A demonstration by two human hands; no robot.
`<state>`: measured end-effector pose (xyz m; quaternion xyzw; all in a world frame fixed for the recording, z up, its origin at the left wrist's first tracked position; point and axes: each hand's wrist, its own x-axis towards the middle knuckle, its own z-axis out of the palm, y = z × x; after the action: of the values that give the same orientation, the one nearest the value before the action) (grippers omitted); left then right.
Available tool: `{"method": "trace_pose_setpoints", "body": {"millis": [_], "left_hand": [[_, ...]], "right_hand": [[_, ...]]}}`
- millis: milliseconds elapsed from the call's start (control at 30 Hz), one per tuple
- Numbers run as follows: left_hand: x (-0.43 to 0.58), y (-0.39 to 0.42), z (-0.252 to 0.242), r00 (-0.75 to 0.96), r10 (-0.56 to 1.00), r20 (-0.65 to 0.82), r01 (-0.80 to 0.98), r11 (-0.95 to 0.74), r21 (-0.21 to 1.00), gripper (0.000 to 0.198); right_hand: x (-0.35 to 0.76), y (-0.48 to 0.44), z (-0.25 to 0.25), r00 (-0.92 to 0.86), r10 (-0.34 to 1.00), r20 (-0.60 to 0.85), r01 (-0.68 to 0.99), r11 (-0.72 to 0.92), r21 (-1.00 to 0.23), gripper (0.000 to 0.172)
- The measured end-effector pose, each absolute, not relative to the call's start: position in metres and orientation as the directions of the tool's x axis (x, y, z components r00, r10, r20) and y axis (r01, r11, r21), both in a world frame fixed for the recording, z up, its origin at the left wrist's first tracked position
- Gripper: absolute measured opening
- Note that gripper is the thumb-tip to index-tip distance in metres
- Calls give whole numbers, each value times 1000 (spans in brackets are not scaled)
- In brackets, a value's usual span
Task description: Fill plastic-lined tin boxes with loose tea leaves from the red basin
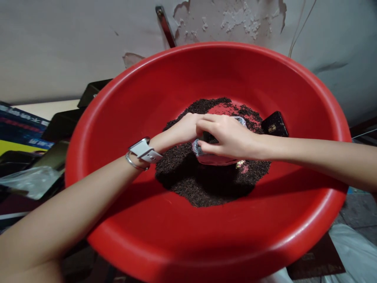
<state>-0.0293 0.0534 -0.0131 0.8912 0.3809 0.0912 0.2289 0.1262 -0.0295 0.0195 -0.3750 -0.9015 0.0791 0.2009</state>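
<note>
Inside a big red basin (218, 243) lies a heap of dark dried tea leaves (203, 194). Over the middle of it is a shiny, foil-lined bag (219, 159) with a reddish side. My right hand (225, 135) reaches in from the right, its fingers curled and closed at the bag's mouth. Something dark shows between thumb and forefinger. From the left, my left hand (188, 127) meets the right one at the bag's far left side; its fingers are hidden behind the right hand. A white-strapped watch (145, 151) and a bangle sit on my left wrist.
A small black box (275, 124) leans on the basin's right inner slope. Left of the basin are dark boxes (63, 124), a printed blue and yellow package (23, 125) and a clear plastic bag (33, 181). Behind stands a wall (73, 35) with peeling paint.
</note>
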Motion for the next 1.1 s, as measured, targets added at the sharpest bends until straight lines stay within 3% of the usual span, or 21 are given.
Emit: {"method": "trace_pose_setpoints", "body": {"millis": [100,167,267,367,433,533,633,767,967,1100], "left_hand": [[-28,49,-8,707,707,-25,639,-623,451,28],[-27,46,-5,690,723,-36,656,-604,452,34],[-26,43,-3,663,748,-24,673,-583,456,38],[-25,42,-1,664,747,-27,676,-584,449,39],[-25,43,-2,661,750,-31,681,-582,445,38],[-25,44,-2,659,751,-42,686,-577,444,37],[-24,44,-3,654,755,-48,693,-571,441,36],[-24,43,-2,646,761,-52,700,-565,437,35],[-23,44,-3,663,748,-33,682,-586,438,33],[-21,47,-5,679,734,-17,671,-611,419,35]], "right_hand": [[121,-40,14,-728,587,354,580,803,-137,14],[117,-51,9,-834,444,327,453,890,-52,19],[114,-69,-8,-963,200,179,199,980,-23,29],[118,-78,-36,-994,106,-23,108,992,-72,51],[123,-77,-56,-967,151,-206,180,974,-134,63],[131,-73,-76,-827,322,-462,457,862,-218,72],[135,-73,-85,-699,421,-577,651,708,-272,77],[136,-76,-90,-705,412,-577,660,679,-322,76],[135,-79,-94,-790,415,-452,601,670,-435,76],[121,-82,-87,-756,498,-425,654,544,-526,80]]}}
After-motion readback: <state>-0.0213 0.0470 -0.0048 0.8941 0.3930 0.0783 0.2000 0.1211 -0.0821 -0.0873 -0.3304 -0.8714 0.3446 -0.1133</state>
